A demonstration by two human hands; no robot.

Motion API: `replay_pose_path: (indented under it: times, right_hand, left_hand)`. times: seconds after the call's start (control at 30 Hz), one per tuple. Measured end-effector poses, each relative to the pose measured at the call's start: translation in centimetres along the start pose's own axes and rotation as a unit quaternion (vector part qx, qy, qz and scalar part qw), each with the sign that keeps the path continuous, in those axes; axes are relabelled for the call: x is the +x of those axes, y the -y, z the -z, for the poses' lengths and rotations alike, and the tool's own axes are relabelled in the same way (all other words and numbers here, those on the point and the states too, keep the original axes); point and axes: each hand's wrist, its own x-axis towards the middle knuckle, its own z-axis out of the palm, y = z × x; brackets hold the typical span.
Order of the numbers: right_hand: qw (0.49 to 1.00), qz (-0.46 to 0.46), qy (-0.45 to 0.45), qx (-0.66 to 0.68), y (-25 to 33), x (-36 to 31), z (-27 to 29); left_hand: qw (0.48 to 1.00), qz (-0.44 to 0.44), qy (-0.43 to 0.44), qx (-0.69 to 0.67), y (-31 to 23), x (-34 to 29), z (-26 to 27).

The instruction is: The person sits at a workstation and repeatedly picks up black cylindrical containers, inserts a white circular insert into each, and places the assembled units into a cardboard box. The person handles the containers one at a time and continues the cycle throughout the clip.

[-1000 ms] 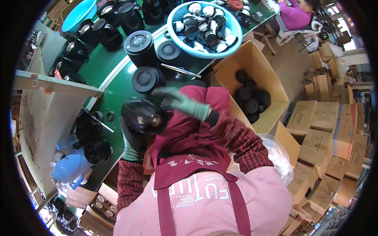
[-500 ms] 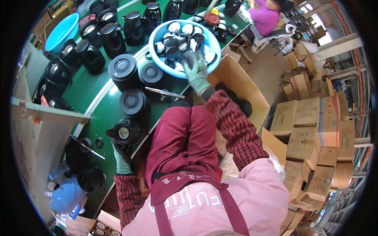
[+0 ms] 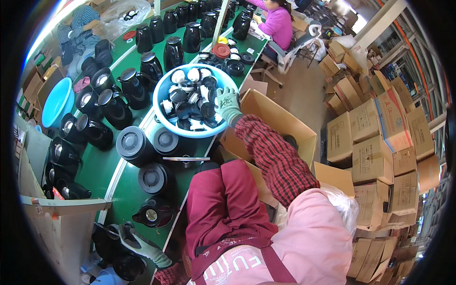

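1. Across the left and middle of the view runs a green table [image 3: 123, 194], split by a pale strip; black jugs and vessels crowd its far part.
2. Beside the table stands an open cardboard box [image 3: 266, 105], tan inside; it is partly covered by the person's right sleeve.
3. At the table's right edge sits a round, light-blue basin [image 3: 197, 134] – heaped with stoppers.
4. Near the person's knees, on the table, is a glossy black jug [image 3: 164, 213]; its top is uncovered, with a pale, silvery mouth ringed in black.
5. In green-and-grey gloves, the right hand [image 3: 229, 103] lies at the basin's right side, fingers over the stoppers; whether they pinch one I cannot tell; the left hand [image 3: 142, 244] is below the jug and apart from it, fingers bent by a thin silvery rod [image 3: 107, 229] – whether they close on it I cannot tell.
6. Inside the basin, the stoppers [image 3: 178, 96] are round, black and white, jumbled at all angles; some show black tops, others white ones.
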Motion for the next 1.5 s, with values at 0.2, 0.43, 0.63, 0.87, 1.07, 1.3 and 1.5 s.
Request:
replay_pose_path:
  times: [0.2, 0.43, 0.63, 0.87, 1.07, 1.3, 1.5]
  right_hand:
    - [0.447, 0.048, 0.276, 0.850, 7.6, -16.3, 6.5]
    - [0.615, 0.312, -0.038, 0.723, 14.8, -30.6, 5.0]
    - [0.289, 0.038, 0.213, 0.932, 18.9, -32.2, 2.6]
    - [0.826, 0.213, -0.024, 0.522, 21.1, -33.3, 4.4]
    - [0.838, 0.234, 0.053, 0.489, 21.0, -31.0, 2.2]
    - [0.860, 0.235, 0.027, 0.452, 21.7, -31.7, 2.3]
    - [0.859, 0.248, -0.010, 0.448, 22.2, -31.4, 1.4]
  left_hand:
    - [0.957, -0.172, 0.230, 0.035, -9.5, -1.1, -5.9]
    - [0.883, -0.134, 0.435, 0.115, -12.9, -1.2, -4.7]
    - [0.924, -0.102, 0.362, 0.062, -10.0, 3.1, -2.7]
    - [0.840, -0.205, 0.364, 0.346, -9.3, 5.9, -2.3]
    - [0.732, -0.164, 0.421, 0.510, -11.1, 6.0, -4.5]
    - [0.667, -0.245, 0.489, 0.506, -11.4, 7.5, -4.1]
    - [0.644, -0.307, 0.553, 0.430, -11.3, 9.2, -3.5]
